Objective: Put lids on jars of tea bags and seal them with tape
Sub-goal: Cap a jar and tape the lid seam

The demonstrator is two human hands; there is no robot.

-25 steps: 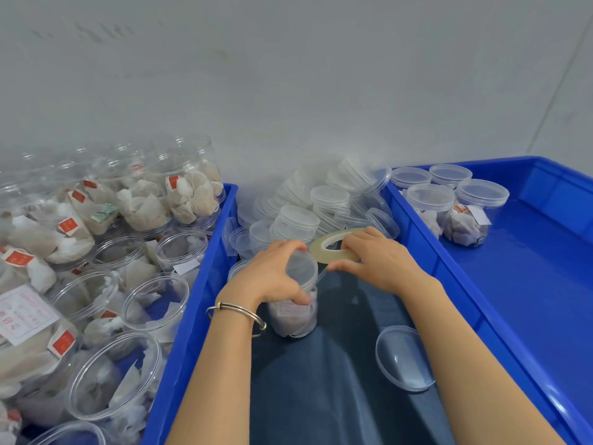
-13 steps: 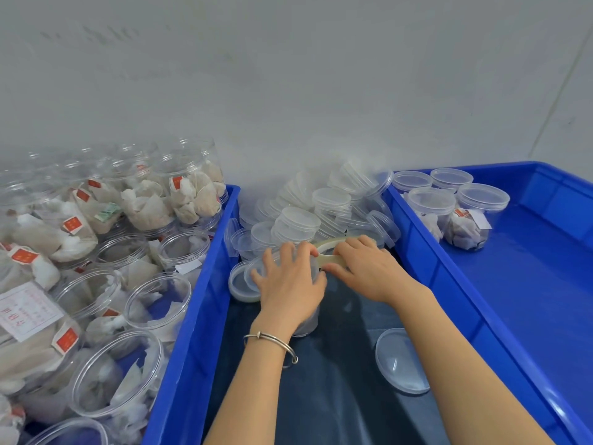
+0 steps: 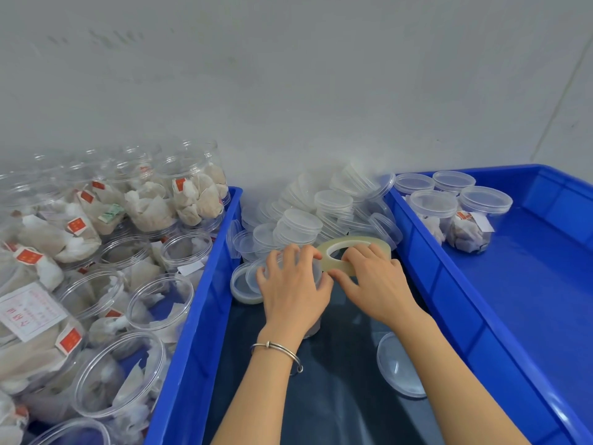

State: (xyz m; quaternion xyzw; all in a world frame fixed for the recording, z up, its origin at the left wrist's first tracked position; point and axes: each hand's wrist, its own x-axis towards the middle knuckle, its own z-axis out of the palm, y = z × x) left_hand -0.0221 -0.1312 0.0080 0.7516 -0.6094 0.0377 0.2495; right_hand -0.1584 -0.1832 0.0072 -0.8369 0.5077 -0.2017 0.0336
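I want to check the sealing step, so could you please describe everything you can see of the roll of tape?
The roll of tape is a flat ring of pale, yellowish translucent tape with a wide oval hole. It is held tilted above the dark mat, its far edge raised, just in front of the pile of clear lids. The right hand pinches its near rim, fingers over the top. The left hand, which covers the jar, touches the roll's left edge. Any loose tape end cannot be seen.

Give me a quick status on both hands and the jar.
Left hand grips lidded jar from above. Right hand holds tape roll against it. Loose lid lies nearby, not blocking.
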